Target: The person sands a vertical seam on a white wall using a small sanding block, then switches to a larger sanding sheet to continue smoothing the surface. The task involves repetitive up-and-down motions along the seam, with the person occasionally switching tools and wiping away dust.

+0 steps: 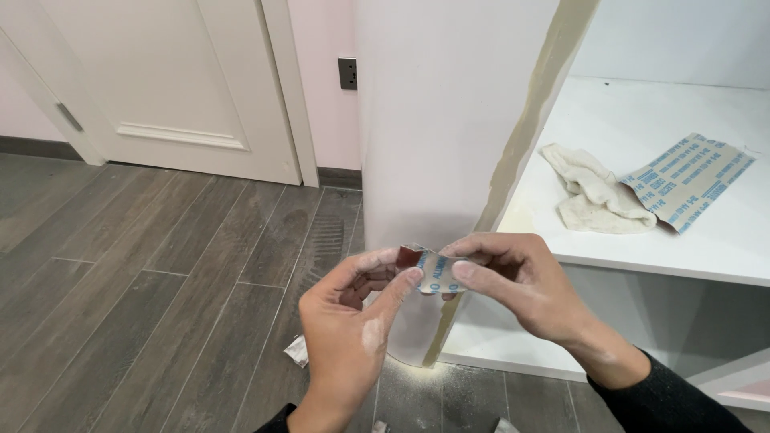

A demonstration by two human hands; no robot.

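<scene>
Grey wood-look plank floor (pixel 144 305) fills the left half, pale dust on it near the cabinet base

White panelled door (pixel 160 80) at upper left, pink wall beside it with a dark socket plate (pixel 347 73)

White cabinet (pixel 449 120) stands in the middle and right: tall side panel facing the camera, front edge (pixel 533 120) bare and tan-coloured, running diagonally down to the floor

White shelf (pixel 642 240) inside the cabinet on the right, a second lower shelf under it

On the upper shelf: a sheet of sandpaper (pixel 690 178) lying backing-side up, pale with blue print, one corner over a crumpled off-white cloth (pixel 589 196). They touch

Right hand (pixel 521 281), dark sleeve at the wrist, comes in from lower right. Left hand (pixel 353 321) comes up from the bottom edge, white dust on the skin

Both hands are closed on a small folded piece of sandpaper (pixel 429 269), held in front of the lower part of the cabinet's front edge, well above the floor. Left thumb and forefinger pinch its left end, right thumb and forefinger pinch its right end. Printed backing faces the camera, a reddish-brown abrasive side shows at the top left fold

Small scraps (pixel 297 351) on the floor beside the left hand and at the bottom edge, too small to tell what they are
</scene>
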